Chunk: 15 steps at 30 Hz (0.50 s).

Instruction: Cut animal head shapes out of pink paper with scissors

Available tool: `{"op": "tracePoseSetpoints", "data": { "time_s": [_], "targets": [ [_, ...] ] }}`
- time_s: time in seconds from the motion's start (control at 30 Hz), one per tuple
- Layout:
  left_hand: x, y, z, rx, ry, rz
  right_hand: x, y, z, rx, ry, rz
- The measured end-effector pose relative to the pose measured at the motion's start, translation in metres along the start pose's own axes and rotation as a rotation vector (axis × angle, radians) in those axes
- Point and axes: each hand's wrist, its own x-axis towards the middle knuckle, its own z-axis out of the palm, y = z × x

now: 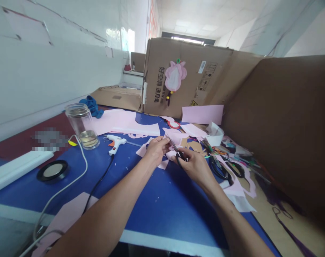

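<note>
In my right hand (190,162) is a pair of scissors (180,155) with black handles, its blades pointing up and to the left. My left hand (158,147) pinches a piece of pink foam sheet or paper (175,135) by its left side, and the scissor blades lie against that piece. More pink cut pieces (164,164) sit on the blue tabletop under and around both hands. Left of my left hand, a white glue gun (116,143) with an orange trigger rests on its side, a glue stick poking out of its back.
A glass jar (82,126) with some liquid, a black tape roll (52,170) and a white power strip (20,166) stand left. Large pink sheets (122,121) lie behind. Scraps and tools, including a second pair of scissors (220,169), crowd the right. A cardboard box (210,78) walls the back and right.
</note>
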Motion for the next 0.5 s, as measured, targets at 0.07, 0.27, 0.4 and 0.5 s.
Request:
{"op": "tracePoseSetpoints", "data": {
  "time_s": [0.07, 0.27, 0.4, 0.5],
  "targets": [
    [-0.0007, -0.0003, 0.0009, 0.005, -0.014, -0.003, -0.0001, -0.0005, 0.0003, -0.007, 0.004, 0.007],
    [-0.0011, -0.0019, 0.0024, 0.000, -0.027, 0.000, 0.0001, -0.0002, 0.0010, -0.016, 0.035, 0.000],
    [-0.0011, -0.0027, 0.0029, -0.010, -0.023, 0.000, 0.0007, -0.0006, 0.0008, 0.055, -0.009, 0.019],
    [-0.0012, -0.0033, 0.0031, -0.020, -0.012, -0.003, 0.0013, 0.0009, 0.0018, 0.117, -0.043, 0.018]
  ]
}}
